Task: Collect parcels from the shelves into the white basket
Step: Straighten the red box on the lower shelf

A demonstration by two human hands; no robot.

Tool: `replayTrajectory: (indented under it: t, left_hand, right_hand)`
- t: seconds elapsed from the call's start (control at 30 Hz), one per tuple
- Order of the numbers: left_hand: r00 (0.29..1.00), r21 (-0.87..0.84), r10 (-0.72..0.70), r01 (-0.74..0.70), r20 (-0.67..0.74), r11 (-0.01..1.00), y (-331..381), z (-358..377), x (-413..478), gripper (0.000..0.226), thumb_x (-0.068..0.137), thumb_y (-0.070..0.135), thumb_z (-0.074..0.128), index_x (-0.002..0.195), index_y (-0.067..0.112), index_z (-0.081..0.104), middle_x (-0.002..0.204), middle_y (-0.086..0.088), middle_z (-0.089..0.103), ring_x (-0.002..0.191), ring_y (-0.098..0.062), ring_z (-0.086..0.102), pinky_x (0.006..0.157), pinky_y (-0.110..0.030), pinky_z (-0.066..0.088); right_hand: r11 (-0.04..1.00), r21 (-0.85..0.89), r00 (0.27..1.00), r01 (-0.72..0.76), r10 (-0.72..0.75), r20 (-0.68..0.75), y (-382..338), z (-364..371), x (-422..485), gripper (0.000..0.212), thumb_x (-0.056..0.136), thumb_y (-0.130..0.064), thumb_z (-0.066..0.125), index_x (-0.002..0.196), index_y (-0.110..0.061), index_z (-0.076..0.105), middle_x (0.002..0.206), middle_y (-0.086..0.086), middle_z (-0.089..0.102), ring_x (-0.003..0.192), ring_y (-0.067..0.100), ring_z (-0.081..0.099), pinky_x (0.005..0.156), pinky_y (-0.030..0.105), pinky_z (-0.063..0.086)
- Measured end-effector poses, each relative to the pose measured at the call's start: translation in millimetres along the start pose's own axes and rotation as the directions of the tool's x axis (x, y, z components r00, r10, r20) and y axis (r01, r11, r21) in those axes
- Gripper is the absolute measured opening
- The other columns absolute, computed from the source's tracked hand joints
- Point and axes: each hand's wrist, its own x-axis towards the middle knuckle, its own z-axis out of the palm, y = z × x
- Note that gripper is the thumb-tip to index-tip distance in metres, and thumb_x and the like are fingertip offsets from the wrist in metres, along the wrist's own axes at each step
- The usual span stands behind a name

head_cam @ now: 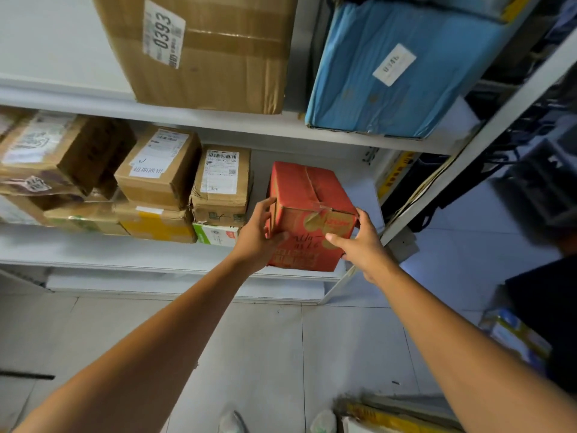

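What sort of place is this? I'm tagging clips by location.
Probably a parcel pickup point or small courier stockroom: white metal shelves packed with labelled cartons, one big box numbered 0393, and a blue-wrapped parcel with a sticker.

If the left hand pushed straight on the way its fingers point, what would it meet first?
The left hand is already on the red box; beyond its fingertips the shelf looks free up to the back wall, though depth is unclear.
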Motion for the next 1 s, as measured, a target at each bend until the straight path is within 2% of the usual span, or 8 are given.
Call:
replayTrajectory:
  t: [0.1,0.27,0.33,0.47,0.6,0.7,0.83,1.0]
  left_hand:
    - [1.000,0.004,0.028,-0.028,0.015,1.000,17.7,4.6,-5.1,0.079,0.074,0.029,0.074,0.141,0.044,0.036,0.131,0.006,0.058,0.122,-0.019,0.056,0.099,-0.054,0.051]
    - [0.995,-0.003,0.090,-0.090,-0.032,0.996,36.0,15.5,-8.7,0.082,0.083,0.021,0.077,0.147,0.043,0.032,0.137,-0.002,0.049,0.124,-0.022,0.053,0.096,-0.055,0.052]
    - [0.994,0.002,0.105,-0.105,-0.036,0.994,42.9,17.8,-11.2,0.083,0.082,0.025,0.079,0.147,0.047,0.031,0.138,-0.003,0.046,0.124,-0.023,0.053,0.096,-0.054,0.053]
    - [0.990,0.071,0.137,-0.134,-0.035,0.988,49.6,21.5,-19.8,0.085,0.082,0.024,0.080,0.146,0.049,0.030,0.139,-0.004,0.041,0.127,-0.023,0.048,0.096,-0.040,0.051]
    - [0.987,0.106,0.156,-0.150,-0.046,0.983,58.7,26.1,-31.9,0.092,0.077,0.025,0.084,0.148,0.046,0.029,0.138,-0.005,0.040,0.124,-0.022,0.050,0.083,-0.028,0.051]
    - [0.986,0.108,0.156,-0.148,-0.063,0.983,63.2,26.6,-38.6,0.096,0.075,0.026,0.085,0.149,0.046,0.027,0.140,-0.005,0.038,0.126,-0.023,0.049,0.088,-0.034,0.051]
    - [0.983,0.136,0.165,-0.154,-0.079,0.979,68.3,23.7,-43.7,0.097,0.075,0.026,0.086,0.150,0.044,0.028,0.139,-0.005,0.039,0.124,-0.022,0.049,0.096,-0.042,0.051]
    - [0.980,0.138,0.161,-0.144,-0.116,0.980,69.5,18.0,-40.7,0.097,0.075,0.031,0.086,0.150,0.043,0.026,0.139,-0.002,0.043,0.122,-0.018,0.051,0.099,-0.042,0.049]
  right_hand:
    - [0.999,0.032,0.998,0.008,-0.006,-0.070,-6.8,-10.1,-10.0,0.062,0.079,-0.017,0.083,0.128,-0.025,0.044,0.109,-0.015,0.061,0.106,0.014,0.063,0.097,0.050,0.053]
    - [0.998,0.034,0.998,0.048,-0.046,-0.047,-13.7,-30.9,-19.7,0.077,0.079,-0.013,0.083,0.137,-0.028,0.036,0.123,-0.011,0.052,0.117,0.011,0.053,0.100,0.043,0.052]
    - [0.998,0.014,0.998,0.054,-0.054,-0.034,-13.4,-40.2,-21.2,0.079,0.080,-0.015,0.083,0.141,-0.029,0.034,0.127,-0.009,0.051,0.117,0.013,0.053,0.099,0.043,0.052]
    - [0.998,0.048,0.999,0.035,-0.035,-0.008,-14.6,-56.8,-17.8,0.067,0.081,-0.013,0.081,0.133,-0.031,0.041,0.129,-0.001,0.056,0.118,0.020,0.057,0.097,0.051,0.053]
    - [0.992,0.124,1.000,-0.005,0.002,0.028,-24.3,-65.9,-12.9,0.080,0.085,-0.008,0.076,0.146,-0.035,0.032,0.128,-0.007,0.053,0.117,0.023,0.059,0.095,0.051,0.054]
    - [0.993,0.121,0.999,0.012,-0.016,0.038,-28.2,-65.8,-11.0,0.075,0.083,-0.009,0.078,0.140,-0.037,0.037,0.132,-0.002,0.054,0.119,0.028,0.059,0.089,0.056,0.057]
    - [0.992,0.128,0.999,0.017,-0.023,0.046,-30.6,-63.2,-11.2,0.073,0.084,-0.012,0.077,0.139,-0.039,0.037,0.133,-0.002,0.055,0.118,0.031,0.060,0.087,0.059,0.056]
    - [0.989,0.143,0.998,0.037,-0.044,0.049,-38.3,-59.5,-18.1,0.077,0.085,-0.011,0.077,0.143,-0.037,0.034,0.134,-0.005,0.052,0.119,0.027,0.059,0.090,0.054,0.057]
